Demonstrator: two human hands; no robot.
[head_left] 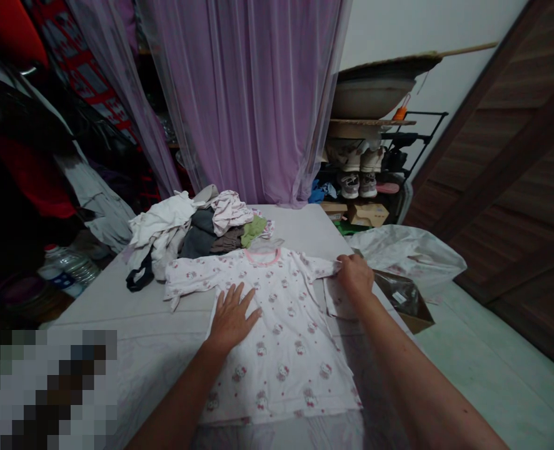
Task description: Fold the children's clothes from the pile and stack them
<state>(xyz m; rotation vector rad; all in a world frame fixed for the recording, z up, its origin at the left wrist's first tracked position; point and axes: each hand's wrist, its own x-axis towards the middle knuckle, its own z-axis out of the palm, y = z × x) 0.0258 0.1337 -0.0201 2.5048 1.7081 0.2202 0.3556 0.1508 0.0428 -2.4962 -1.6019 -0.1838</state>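
White cat-print pyjama top [281,369] with a pink collar [262,257] is laid out flat across the middle of the sheeted bed [155,369], its collar toward the far edge. Its front is pressed by the left hand [232,319], the fingers [244,299] spread wide and flat on the cloth. The right hand [354,278] is curled down over the folded sleeve [337,300], its fingers drawn narrow; whether the cloth is pinched cannot be told, as the grip is hidden by the back of the hand. Smoothing is best done with an open palm worked outward from the centre, so that creases are not dragged into the thin fabric. A heap of mixed clothes [197,228] is piled at the far edge, and a plastic water bottle [65,270] is seen beyond the left edge. Brown packaging [403,300] and a translucent plastic bag [408,253] lie past the right edge. The lower left corner is masked by a pixelated patch [47,390], and the sleeve's end is hidden under the right hand.
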